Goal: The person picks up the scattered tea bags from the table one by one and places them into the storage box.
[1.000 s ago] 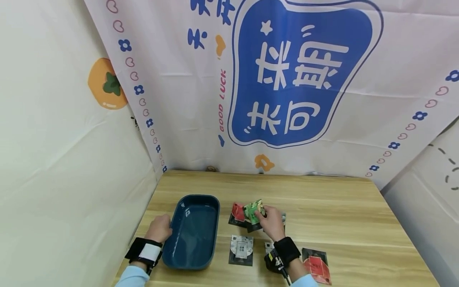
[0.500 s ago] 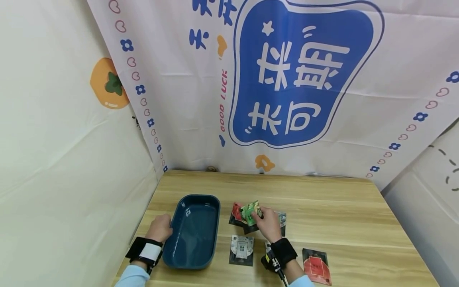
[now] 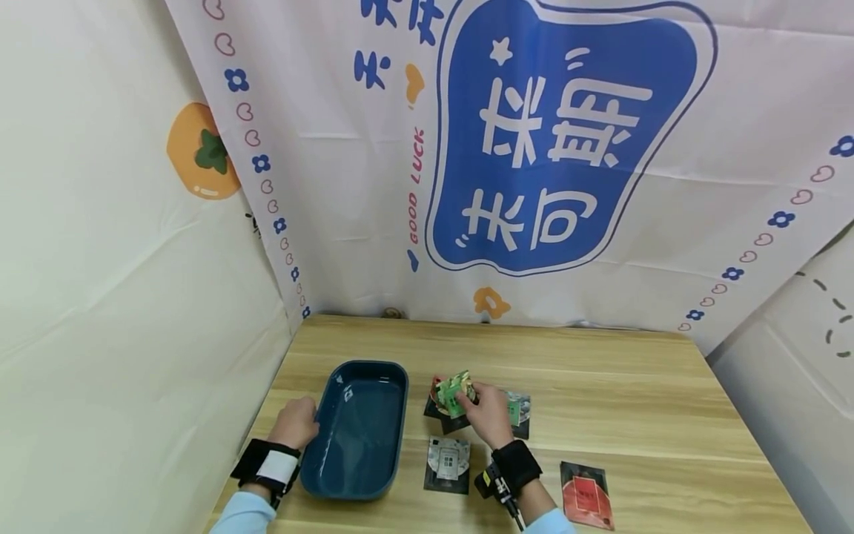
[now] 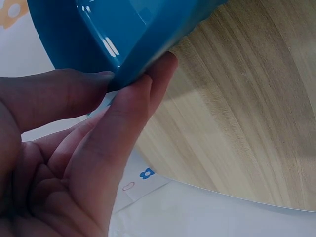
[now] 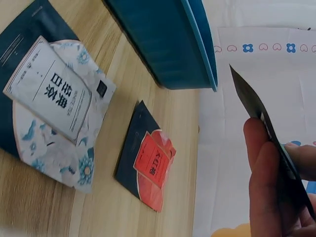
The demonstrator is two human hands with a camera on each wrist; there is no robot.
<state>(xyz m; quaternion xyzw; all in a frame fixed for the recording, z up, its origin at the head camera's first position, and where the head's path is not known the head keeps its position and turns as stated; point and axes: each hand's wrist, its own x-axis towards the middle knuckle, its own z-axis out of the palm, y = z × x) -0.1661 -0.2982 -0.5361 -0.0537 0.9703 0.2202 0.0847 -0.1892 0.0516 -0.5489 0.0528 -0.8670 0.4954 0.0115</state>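
A deep blue dish (image 3: pixel 360 437) stands at the table's left. My left hand (image 3: pixel 293 424) holds its left rim; in the left wrist view the thumb and fingers (image 4: pixel 131 108) pinch the dish wall. My right hand (image 3: pixel 492 417) pinches a green and black sachet (image 3: pixel 456 393) to the right of the dish. The right wrist view shows this sachet nearly edge-on, raised over the table. Behind it in the head view, a red and black sachet (image 5: pixel 153 165) lies flat, partly covered. Nearer lies a white and black sachet (image 3: pixel 448 463).
Right of my right hand lies a sachet with a green label (image 3: pixel 520 415), partly hidden by the hand. Another red and black sachet (image 3: pixel 587 495) lies near the front right. A printed cloth (image 3: pixel 373 222) hangs behind the wooden table (image 3: pixel 634 400).
My right hand has moved left with the green and black sachet, uncovering more of the green-labelled one. My left hand stays on the dish, which has not moved.
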